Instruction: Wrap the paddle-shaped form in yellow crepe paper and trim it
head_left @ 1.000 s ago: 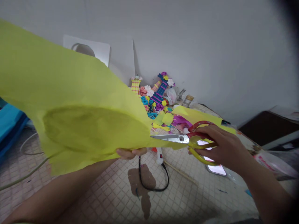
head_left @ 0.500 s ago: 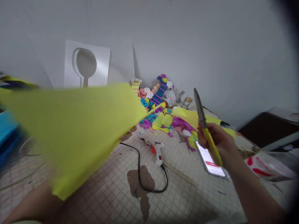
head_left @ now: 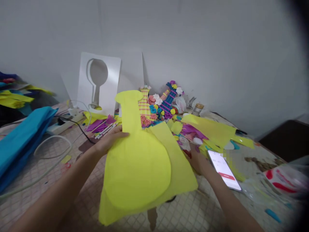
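My left hand (head_left: pixel 109 140) grips the left edge of a yellow paper sheet (head_left: pixel 180 170), held above the tiled table (head_left: pixel 29 180). A yellow guitar-shaped cutout (head_left: pixel 136 161) lies on top of the sheet, its neck pointing away from me. My right hand (head_left: pixel 198 161) is at the sheet's right edge, fingers tucked under it. No scissors are in view.
A lit phone (head_left: pixel 223 169) lies just right of my right hand. A white board with a guitar-shaped hole (head_left: pixel 101 83) leans on the wall. Colourful paper guitars and scraps (head_left: pixel 166 100) are piled behind. Blue paper (head_left: pixel 19 141) and a cable (head_left: pixel 48 151) lie left.
The right hand no longer holds the scissors and has gone to the sheet's edge. The yellow paper has swung down from the left and now lies flat between both hands.
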`<action>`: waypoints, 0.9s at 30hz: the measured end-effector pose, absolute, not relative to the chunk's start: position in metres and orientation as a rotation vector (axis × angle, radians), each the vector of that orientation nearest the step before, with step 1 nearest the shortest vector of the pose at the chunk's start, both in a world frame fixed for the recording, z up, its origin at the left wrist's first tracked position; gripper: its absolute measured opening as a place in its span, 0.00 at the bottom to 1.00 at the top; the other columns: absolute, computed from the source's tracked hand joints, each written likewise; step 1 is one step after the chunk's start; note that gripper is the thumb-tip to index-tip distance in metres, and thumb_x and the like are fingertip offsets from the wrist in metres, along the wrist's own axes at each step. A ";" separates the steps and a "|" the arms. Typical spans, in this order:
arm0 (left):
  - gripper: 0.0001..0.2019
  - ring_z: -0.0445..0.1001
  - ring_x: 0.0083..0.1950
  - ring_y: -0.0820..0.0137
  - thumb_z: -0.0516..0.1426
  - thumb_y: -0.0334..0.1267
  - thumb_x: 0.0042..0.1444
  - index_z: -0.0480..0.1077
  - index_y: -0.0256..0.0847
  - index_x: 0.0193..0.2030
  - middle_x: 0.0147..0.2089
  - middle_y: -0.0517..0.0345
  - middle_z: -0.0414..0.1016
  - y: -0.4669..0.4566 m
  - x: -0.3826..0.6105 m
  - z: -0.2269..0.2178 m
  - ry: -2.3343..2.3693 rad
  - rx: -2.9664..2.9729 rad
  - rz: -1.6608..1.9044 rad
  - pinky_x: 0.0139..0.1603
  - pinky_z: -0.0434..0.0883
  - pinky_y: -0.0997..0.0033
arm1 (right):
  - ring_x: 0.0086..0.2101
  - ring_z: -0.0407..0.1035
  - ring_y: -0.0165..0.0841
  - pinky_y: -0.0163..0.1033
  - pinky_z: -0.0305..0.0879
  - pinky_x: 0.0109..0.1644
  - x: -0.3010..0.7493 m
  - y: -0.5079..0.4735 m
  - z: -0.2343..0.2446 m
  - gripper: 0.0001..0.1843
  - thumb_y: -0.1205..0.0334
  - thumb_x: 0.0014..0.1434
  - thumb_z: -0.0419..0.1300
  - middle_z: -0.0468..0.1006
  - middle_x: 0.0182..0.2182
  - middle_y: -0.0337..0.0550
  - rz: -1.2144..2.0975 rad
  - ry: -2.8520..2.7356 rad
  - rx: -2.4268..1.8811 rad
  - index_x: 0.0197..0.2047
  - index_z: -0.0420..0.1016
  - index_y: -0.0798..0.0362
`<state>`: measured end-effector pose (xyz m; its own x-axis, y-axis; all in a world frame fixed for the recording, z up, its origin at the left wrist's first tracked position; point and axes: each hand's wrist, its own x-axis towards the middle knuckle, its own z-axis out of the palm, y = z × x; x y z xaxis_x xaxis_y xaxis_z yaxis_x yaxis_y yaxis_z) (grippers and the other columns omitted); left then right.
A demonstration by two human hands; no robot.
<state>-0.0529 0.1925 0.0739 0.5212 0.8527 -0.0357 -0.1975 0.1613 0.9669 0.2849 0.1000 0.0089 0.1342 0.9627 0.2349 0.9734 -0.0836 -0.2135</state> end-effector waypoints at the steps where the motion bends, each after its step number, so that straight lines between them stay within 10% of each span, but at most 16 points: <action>1: 0.17 0.76 0.31 0.64 0.57 0.31 0.46 0.69 0.41 0.46 0.36 0.56 0.78 0.188 -0.056 0.076 0.693 1.179 0.810 0.32 0.72 0.68 | 0.19 0.70 0.37 0.36 0.58 0.19 0.283 0.100 0.005 0.17 0.54 0.53 0.52 0.74 0.17 0.50 -0.024 -1.878 -2.154 0.21 0.70 0.56; 7: 0.15 0.76 0.37 0.63 0.58 0.33 0.47 0.71 0.42 0.45 0.42 0.53 0.77 0.175 -0.057 0.086 0.602 1.244 0.424 0.37 0.71 0.68 | 0.24 0.71 0.42 0.42 0.63 0.26 0.267 0.102 0.026 0.13 0.54 0.45 0.59 0.76 0.21 0.53 0.130 -1.895 -2.172 0.21 0.72 0.56; 14: 0.18 0.76 0.37 0.64 0.58 0.33 0.47 0.69 0.40 0.47 0.42 0.51 0.77 0.185 -0.039 0.063 0.619 1.202 0.452 0.37 0.70 0.67 | 0.37 0.71 0.31 0.37 0.68 0.38 0.209 0.114 0.076 0.25 0.47 0.59 0.43 0.76 0.40 0.47 0.542 -1.978 -1.603 0.49 0.67 0.55; 19: 0.20 0.76 0.35 0.63 0.58 0.33 0.47 0.68 0.39 0.49 0.40 0.51 0.77 0.191 -0.048 0.045 0.699 1.048 0.593 0.38 0.71 0.65 | 0.48 0.64 0.42 0.48 0.62 0.49 0.178 0.117 0.064 0.34 0.43 0.45 0.59 0.69 0.49 0.51 0.555 -1.957 -1.488 0.51 0.65 0.54; 27: 0.21 0.76 0.32 0.65 0.59 0.32 0.46 0.67 0.38 0.50 0.37 0.50 0.78 0.185 -0.051 0.043 0.759 0.915 0.610 0.33 0.72 0.68 | 0.29 0.72 0.38 0.40 0.66 0.30 0.193 0.117 0.035 0.18 0.49 0.50 0.57 0.78 0.31 0.43 1.176 -1.280 -1.500 0.37 0.74 0.53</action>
<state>-0.0506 0.1852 0.0428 0.5926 0.7424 -0.3125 -0.1455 0.4803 0.8650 0.1930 0.1167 0.0349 0.0468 0.9891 -0.1394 0.2223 -0.1464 -0.9639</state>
